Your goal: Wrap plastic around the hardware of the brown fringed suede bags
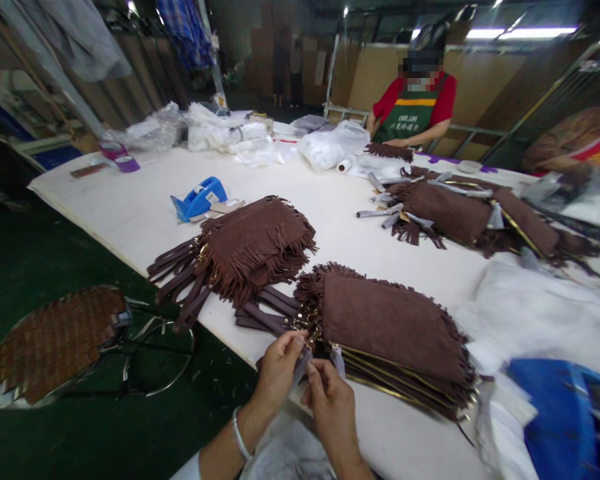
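Note:
At the near edge of the table, my left hand (279, 371) and my right hand (333, 408) are close together, fingers pinched. Between them is a piece of thin greyish wrapping (301, 368), partly hidden by the fingers. Just beyond them lies a stack of brown fringed suede bags (380, 313) with gold zippers along the near side. Gold clasps and brown straps (270, 312) stick out to the left of this stack, beside my left fingertips. A grey-wrapped zipper pull (338, 362) hangs next to my right hand.
Another fringed bag pile (260, 233) and a blue tape dispenser (200, 199) lie to the left. More bags (445, 210) lie right, near white wrapping (555, 313) and a blue object (555, 407). A co-worker (415, 107) stands across the table (155, 193). A stool (60, 340) stands left.

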Available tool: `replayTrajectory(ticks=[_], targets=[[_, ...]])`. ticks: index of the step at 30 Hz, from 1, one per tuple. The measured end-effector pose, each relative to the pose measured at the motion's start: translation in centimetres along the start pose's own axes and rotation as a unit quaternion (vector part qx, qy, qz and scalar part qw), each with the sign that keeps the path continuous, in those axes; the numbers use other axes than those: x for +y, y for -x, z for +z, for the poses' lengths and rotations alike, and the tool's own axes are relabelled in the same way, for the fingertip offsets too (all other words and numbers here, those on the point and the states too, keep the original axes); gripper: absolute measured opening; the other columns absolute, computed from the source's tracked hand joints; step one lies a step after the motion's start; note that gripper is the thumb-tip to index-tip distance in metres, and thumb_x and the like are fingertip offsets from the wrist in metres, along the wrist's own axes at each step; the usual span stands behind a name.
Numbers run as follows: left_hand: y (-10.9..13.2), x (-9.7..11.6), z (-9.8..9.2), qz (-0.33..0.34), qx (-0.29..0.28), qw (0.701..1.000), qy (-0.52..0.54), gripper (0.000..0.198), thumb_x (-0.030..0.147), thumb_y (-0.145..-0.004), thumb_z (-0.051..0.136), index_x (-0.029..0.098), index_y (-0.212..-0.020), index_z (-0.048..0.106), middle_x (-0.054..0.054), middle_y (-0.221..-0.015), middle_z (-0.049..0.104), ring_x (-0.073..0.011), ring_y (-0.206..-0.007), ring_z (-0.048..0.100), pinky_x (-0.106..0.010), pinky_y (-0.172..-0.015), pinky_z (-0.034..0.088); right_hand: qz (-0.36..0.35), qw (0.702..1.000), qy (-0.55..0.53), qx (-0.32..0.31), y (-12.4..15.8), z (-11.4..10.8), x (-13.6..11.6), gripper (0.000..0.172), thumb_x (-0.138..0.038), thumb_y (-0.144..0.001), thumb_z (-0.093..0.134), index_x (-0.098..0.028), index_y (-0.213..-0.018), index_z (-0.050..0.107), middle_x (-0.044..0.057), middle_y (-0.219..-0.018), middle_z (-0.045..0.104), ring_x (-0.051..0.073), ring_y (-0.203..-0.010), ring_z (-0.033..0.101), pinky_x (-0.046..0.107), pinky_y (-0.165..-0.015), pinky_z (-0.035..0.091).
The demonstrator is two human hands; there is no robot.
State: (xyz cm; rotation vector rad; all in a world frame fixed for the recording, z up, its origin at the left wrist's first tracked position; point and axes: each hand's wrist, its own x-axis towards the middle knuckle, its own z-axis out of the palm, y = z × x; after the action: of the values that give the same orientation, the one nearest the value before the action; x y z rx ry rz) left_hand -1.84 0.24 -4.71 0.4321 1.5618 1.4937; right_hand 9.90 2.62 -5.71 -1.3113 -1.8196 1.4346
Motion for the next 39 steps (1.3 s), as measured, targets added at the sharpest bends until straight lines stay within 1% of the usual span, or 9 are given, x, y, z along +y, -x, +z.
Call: replayTrajectory(ticks=[5, 9, 14, 20, 23, 26, 29, 34, 39], targets=[[-1.8, 0.9, 0.0, -0.044, -0.101, 0.991, 0.074, 0.035, 0.040, -0.077, 0.069, 0.015, -0.101, 0.064, -0.007, -0.082, 0.069, -0.0137, -0.067, 0.061, -0.022, -0.062, 0.045, -0.027, 0.998, 0.039, -0.027, 0.4, 0.2, 0.1, 0.026, -0.039, -0.091, 0.043, -0.022, -0.083, 0.062, -0.001, -0.058, 0.064, 0.015, -0.049, 0.060, 0.024, -0.050, 0.043], [-2.6, 1.4, -0.6, -0.070, -0.159, 0.981, 0.091, 0.035, 0.038, -0.077, 0.070, 0.014, -0.102, 0.065, -0.006, -0.077, 0.069, -0.0132, -0.065, 0.060, -0.021, -0.059, 0.043, -0.034, 0.999, 0.040, -0.010, 0.5, -0.1, -0.4, 0.024, -0.038, -0.089, 0.047, -0.022, -0.078, 0.061, -0.002, -0.057, 0.062, 0.015, -0.050, 0.060, 0.022, -0.050, 0.042], [-3.1, 1.9, -1.3, -0.110, -0.194, 0.972, 0.077, 0.031, 0.035, -0.076, 0.069, 0.013, -0.098, 0.067, -0.006, -0.076, 0.068, -0.0112, -0.057, 0.057, -0.020, -0.052, 0.039, -0.014, 0.999, 0.012, 0.026, 0.2, -0.2, -0.7, 0.026, -0.041, -0.090, 0.047, -0.022, -0.080, 0.062, -0.004, -0.050, 0.059, 0.014, -0.045, 0.056, 0.022, -0.048, 0.040], [-3.4, 2.5, -1.8, -0.101, -0.236, 0.963, 0.079, 0.015, 0.025, -0.073, 0.069, 0.014, -0.079, 0.064, -0.002, -0.071, 0.062, -0.0106, -0.059, 0.056, -0.020, -0.058, 0.042, -0.005, 0.998, 0.008, 0.065, -0.2, 0.4, -1.1, 0.025, -0.042, -0.090, 0.048, -0.022, -0.083, 0.060, -0.005, -0.048, 0.057, 0.014, -0.043, 0.056, 0.021, -0.048, 0.041], [-3.7, 2.8, -1.5, -0.113, -0.239, 0.961, 0.087, 0.018, 0.032, -0.075, 0.068, 0.015, -0.077, 0.060, -0.001, -0.070, 0.061, -0.0120, -0.059, 0.056, -0.022, -0.056, 0.042, -0.019, 0.996, 0.033, 0.078, -0.2, 0.7, -1.4, 0.023, -0.040, -0.091, 0.047, -0.022, -0.082, 0.059, -0.005, -0.049, 0.058, 0.013, -0.043, 0.057, 0.021, -0.050, 0.042], [-4.0, 3.1, -1.0, -0.094, -0.206, 0.973, 0.050, 0.025, 0.041, -0.077, 0.066, 0.016, -0.080, 0.059, 0.000, -0.066, 0.060, -0.0111, -0.053, 0.053, -0.021, -0.051, 0.039, -0.030, 0.995, 0.051, 0.086, -0.3, 0.7, -1.5, 0.022, -0.038, -0.092, 0.045, -0.022, -0.082, 0.058, -0.005, -0.050, 0.060, 0.013, -0.043, 0.058, 0.022, -0.051, 0.042], [-4.3, 3.1, -0.7, -0.057, -0.199, 0.978, 0.012, 0.022, 0.035, -0.074, 0.068, 0.015, -0.079, 0.061, 0.002, -0.062, 0.057, -0.0086, -0.051, 0.048, -0.019, -0.050, 0.036, -0.035, 0.993, 0.064, 0.091, -0.3, 0.6, -1.5, 0.021, -0.037, -0.092, 0.045, -0.022, -0.083, 0.058, -0.005, -0.050, 0.060, 0.014, -0.045, 0.060, 0.022, -0.052, 0.042], [-4.9, 3.2, -0.8, -0.102, -0.236, 0.966, 0.004, 0.010, 0.024, -0.070, 0.062, 0.016, -0.076, 0.059, 0.001, -0.064, 0.058, -0.0096, -0.053, 0.051, -0.020, -0.053, 0.039, -0.036, 0.992, 0.065, 0.097, -0.3, 0.2, -1.5, 0.022, -0.037, -0.092, 0.045, -0.022, -0.083, 0.058, -0.004, -0.053, 0.062, 0.014, -0.046, 0.060, 0.022, -0.051, 0.043], [-5.3, 3.3, -0.7, -0.118, -0.235, 0.965, -0.013, 0.009, 0.021, -0.065, 0.061, 0.016, -0.072, 0.058, 0.000, -0.061, 0.059, -0.0109, -0.050, 0.053, -0.021, -0.051, 0.039, -0.038, 0.990, 0.073, 0.113, -0.4, 0.2, -1.8, 0.022, -0.037, -0.092, 0.045, -0.022, -0.083, 0.058, -0.003, -0.058, 0.064, 0.013, -0.046, 0.061, 0.022, -0.053, 0.043]])
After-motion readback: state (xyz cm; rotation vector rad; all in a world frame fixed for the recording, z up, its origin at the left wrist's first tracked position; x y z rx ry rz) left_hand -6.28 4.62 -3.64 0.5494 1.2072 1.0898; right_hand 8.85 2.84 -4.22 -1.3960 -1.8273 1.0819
